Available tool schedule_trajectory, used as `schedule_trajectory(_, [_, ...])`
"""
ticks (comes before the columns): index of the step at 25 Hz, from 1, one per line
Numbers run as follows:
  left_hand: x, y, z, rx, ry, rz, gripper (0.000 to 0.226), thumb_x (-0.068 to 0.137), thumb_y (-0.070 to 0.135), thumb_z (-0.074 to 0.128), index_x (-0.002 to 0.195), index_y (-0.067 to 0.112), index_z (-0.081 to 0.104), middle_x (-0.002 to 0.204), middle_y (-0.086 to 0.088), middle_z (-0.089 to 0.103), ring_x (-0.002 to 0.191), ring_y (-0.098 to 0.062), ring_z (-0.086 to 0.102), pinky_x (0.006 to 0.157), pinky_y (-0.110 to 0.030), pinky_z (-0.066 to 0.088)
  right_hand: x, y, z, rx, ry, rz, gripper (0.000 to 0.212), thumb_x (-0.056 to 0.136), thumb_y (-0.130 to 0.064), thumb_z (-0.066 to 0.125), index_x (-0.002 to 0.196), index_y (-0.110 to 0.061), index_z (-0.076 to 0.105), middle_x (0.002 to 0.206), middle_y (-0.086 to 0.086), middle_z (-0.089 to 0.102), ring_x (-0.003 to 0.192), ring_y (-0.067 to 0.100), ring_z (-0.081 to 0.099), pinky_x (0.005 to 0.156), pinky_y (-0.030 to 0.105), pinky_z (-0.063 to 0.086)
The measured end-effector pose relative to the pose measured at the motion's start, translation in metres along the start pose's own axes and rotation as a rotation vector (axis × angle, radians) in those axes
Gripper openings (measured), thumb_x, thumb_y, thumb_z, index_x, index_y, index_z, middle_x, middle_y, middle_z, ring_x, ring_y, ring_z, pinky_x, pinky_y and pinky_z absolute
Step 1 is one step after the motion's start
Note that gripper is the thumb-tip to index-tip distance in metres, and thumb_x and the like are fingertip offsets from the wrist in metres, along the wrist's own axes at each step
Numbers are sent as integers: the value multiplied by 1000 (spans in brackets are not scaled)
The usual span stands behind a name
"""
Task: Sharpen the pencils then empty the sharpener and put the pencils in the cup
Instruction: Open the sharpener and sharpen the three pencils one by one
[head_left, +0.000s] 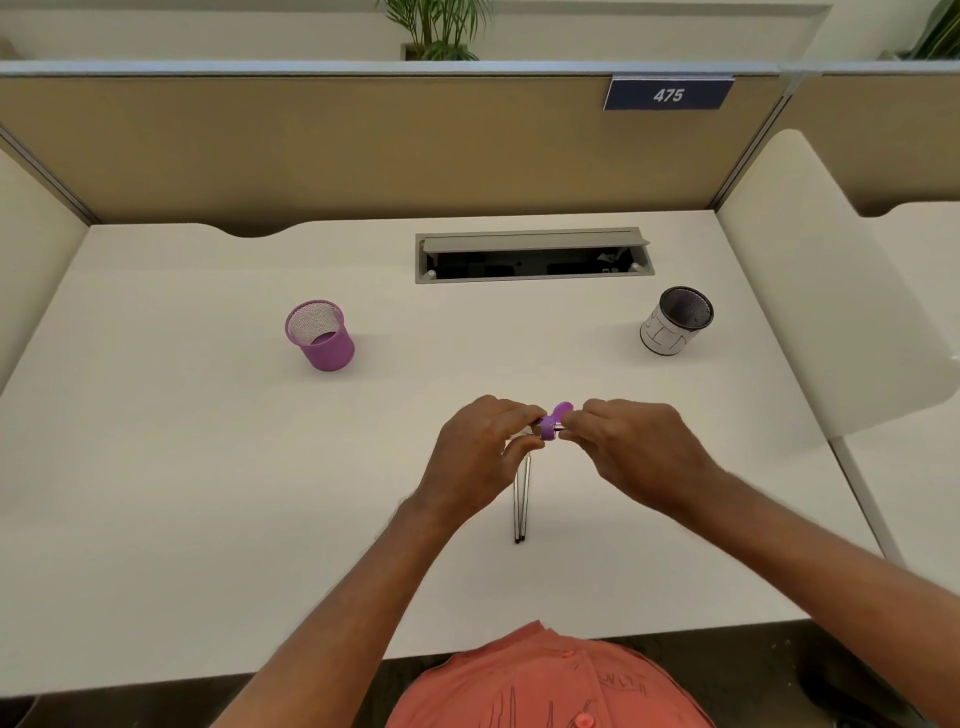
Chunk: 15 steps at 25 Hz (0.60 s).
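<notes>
Blue sign (668, 94) reading, seemingly, "475"

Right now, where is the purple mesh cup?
In the head view, the purple mesh cup stands on the desk's left side, beyond the left hand.

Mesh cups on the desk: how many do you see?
2. The purple mesh cup stands on the left side of the desk; the black-and-white mesh cup stands on the right. None appears hidden.
</notes>
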<state>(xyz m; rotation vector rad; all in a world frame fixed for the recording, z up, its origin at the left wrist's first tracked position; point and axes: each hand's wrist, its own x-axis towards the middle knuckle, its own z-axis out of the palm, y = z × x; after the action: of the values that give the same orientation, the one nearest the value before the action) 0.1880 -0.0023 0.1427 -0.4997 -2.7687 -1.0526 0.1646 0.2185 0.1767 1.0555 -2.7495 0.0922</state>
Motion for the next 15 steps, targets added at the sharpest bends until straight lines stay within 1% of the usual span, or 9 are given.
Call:
schedule_trajectory(2, [0, -2, 0, 24, 26, 20, 21, 90, 22, 77, 111, 21, 74, 103, 10, 75, 88, -20, 63, 75, -38, 52, 13, 5, -3, 271, -254, 212, 22, 100, -42, 60, 86, -28, 71, 68, -5, 64, 58, 17, 57, 50, 31, 37])
schedule_trajectory(4, [-2, -1, 1, 37, 40, 43, 20, 90, 22, 77, 110, 20, 75, 103, 10, 75, 87, -20, 63, 75, -38, 52, 29, 18, -7, 651, -537, 400, 26, 99, -44, 60, 80, -31, 73, 61, -10, 62, 53, 8, 49, 53, 27, 35])
schedule_trajectory(6, [-3, 1, 2, 50, 67, 68, 20, 90, 22, 78, 109, 19, 74, 102, 9, 75, 85, -21, 63, 75, -38, 52, 42, 32, -13, 965, -733, 503, 28, 99, -41, 63, 80, -26, 77, 59, -10, 55, 52, 10, 39, 49, 22, 29])
schedule_trajectory(8, [-2, 1, 2, 61, 84, 92, 20, 89, 21, 79, 108, 18, 75, 101, 8, 75, 84, -22, 63, 74, -39, 51, 45, 38, -17, 1140, -862, 582, 33, 102, -42, 60, 86, -19, 78, 61, -6, 51, 51, 11, 32, 45, 21, 24])
schedule_trajectory(9, [-2, 1, 2, 63, 77, 99, 20, 89, 21, 79, 108, 18, 75, 101, 8, 75, 84, -22, 63, 74, -39, 51, 44, 38, -17, 1158, -883, 600, 36, 102, -43, 57, 88, -17, 79, 61, -5, 52, 51, 11, 32, 44, 20, 24])
schedule_trajectory(11, [-2, 0, 0, 55, 49, 89, 20, 90, 23, 78, 110, 20, 75, 102, 10, 75, 86, -21, 63, 76, -39, 51, 40, 30, -17, 1069, -838, 573, 36, 99, -49, 59, 89, -20, 77, 64, -5, 62, 51, 12, 37, 44, 21, 28])
schedule_trajectory(13, [-2, -1, -1, 42, 29, 78, 21, 91, 25, 77, 112, 22, 74, 104, 11, 74, 88, -20, 63, 77, -37, 51, 33, 23, -19, 878, -693, 509, 27, 90, -50, 71, 83, -24, 69, 79, -6, 72, 58, 12, 49, 48, 24, 38])
schedule_trajectory(14, [-2, -2, -2, 37, 23, 76, 22, 91, 25, 77, 113, 23, 74, 104, 12, 74, 89, -19, 62, 77, -36, 51, 29, 19, -20, 753, -583, 450, 24, 87, -46, 75, 81, -26, 63, 86, -6, 72, 64, 13, 55, 53, 28, 44])
schedule_trajectory(15, [-1, -2, -2, 31, 18, 70, 23, 91, 26, 76, 114, 23, 74, 104, 12, 74, 89, -18, 62, 76, -35, 51, 23, 15, -18, 619, -453, 366, 23, 87, -40, 76, 80, -28, 58, 88, -8, 70, 69, 16, 58, 56, 31, 46])
